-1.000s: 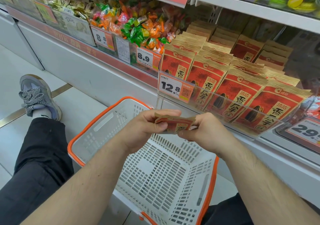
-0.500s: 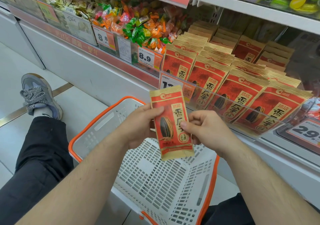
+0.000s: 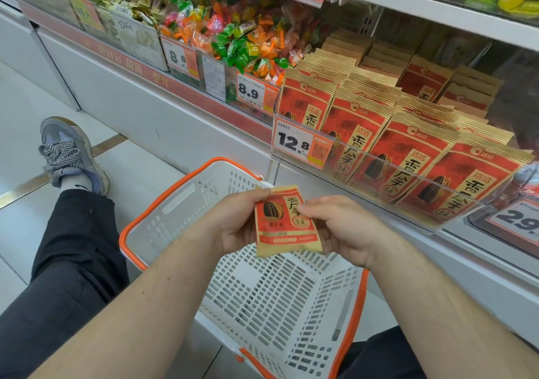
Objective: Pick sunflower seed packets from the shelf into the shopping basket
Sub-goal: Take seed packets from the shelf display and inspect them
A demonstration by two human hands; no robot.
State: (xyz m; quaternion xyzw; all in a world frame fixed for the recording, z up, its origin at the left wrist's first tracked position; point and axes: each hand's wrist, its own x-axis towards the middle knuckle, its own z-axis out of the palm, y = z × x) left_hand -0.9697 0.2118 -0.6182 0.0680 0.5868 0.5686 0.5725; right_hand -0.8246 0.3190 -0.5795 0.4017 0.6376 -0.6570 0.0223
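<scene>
Head view: both hands hold one red-and-tan sunflower seed packet above the white perforated plastic shopping basket with orange rim. The left hand grips the packet's left edge; the right hand pinches its right side, thumb on the front. Far right, rows of matching red seed packets stand upright on the shelf behind a clear plastic rail.

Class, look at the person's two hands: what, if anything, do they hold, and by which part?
Both hold one sunflower seed packet above the basket: the left hand grips its left edge, the right hand its right edge.
</scene>
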